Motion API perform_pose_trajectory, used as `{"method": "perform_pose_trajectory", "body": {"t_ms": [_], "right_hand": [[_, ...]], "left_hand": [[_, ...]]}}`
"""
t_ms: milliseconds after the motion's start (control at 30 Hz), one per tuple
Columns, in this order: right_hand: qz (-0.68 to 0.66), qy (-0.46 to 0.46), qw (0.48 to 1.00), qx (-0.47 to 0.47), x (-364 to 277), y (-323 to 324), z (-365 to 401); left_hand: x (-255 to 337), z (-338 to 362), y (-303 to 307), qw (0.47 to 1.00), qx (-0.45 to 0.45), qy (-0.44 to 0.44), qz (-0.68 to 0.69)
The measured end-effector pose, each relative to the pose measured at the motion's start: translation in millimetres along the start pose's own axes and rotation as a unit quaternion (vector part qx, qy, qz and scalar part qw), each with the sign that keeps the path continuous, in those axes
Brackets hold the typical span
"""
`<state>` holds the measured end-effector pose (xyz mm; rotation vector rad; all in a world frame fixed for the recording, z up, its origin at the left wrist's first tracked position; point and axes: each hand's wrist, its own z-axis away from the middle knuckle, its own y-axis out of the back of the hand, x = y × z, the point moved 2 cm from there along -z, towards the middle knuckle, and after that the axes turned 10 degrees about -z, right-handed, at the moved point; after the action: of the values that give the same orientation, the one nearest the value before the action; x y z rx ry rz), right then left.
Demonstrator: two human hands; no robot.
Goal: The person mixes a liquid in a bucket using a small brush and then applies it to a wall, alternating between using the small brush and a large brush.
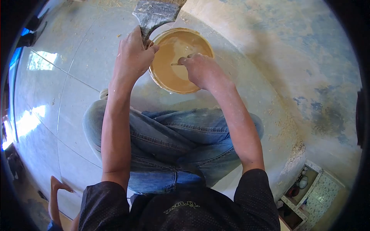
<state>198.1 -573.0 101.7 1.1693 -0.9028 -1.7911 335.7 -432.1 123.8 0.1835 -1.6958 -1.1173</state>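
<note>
Tan paint bucket point(179, 91) under R hand point(200, 69)

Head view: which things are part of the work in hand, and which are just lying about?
In use: wide brush in left hand; stick in right hand; bucket of tan mix.
Lying about: tiled box; another person's hand.

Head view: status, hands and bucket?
Left hand shut on wide grey paintbrush. Right hand shut on thin stick in round bucket of tan paint. Another person's hand at lower left, well apart.
</note>
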Motion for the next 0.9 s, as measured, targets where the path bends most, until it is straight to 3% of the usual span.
{"method": "perform_pose_trajectory", "body": {"t_ms": [133,333,500,733,900], "right_hand": [[-0.012,0.014,0.999,0.035,-2.9,-7.4,-3.4],[-0.029,-0.063,0.997,-0.012,-8.1,13.4,5.8],[-0.055,-0.029,0.997,0.05,3.2,10.4,11.9],[-0.07,0.032,0.996,0.052,-4.4,-16.4,0.1],[-0.077,0.03,0.986,0.148,-9.5,-25.1,-4.2]], "left_hand": [[9.2,5.2,5.7,0.999,0.013,-0.031,-0.011],[13.2,8.8,5.7,0.999,0.012,-0.047,-0.007],[24.3,14.5,8.0,0.999,0.013,-0.053,0.001],[38.5,24.1,5.9,0.997,-0.006,-0.074,-0.033],[37.1,24.6,3.9,0.996,-0.012,-0.067,-0.048]]}}
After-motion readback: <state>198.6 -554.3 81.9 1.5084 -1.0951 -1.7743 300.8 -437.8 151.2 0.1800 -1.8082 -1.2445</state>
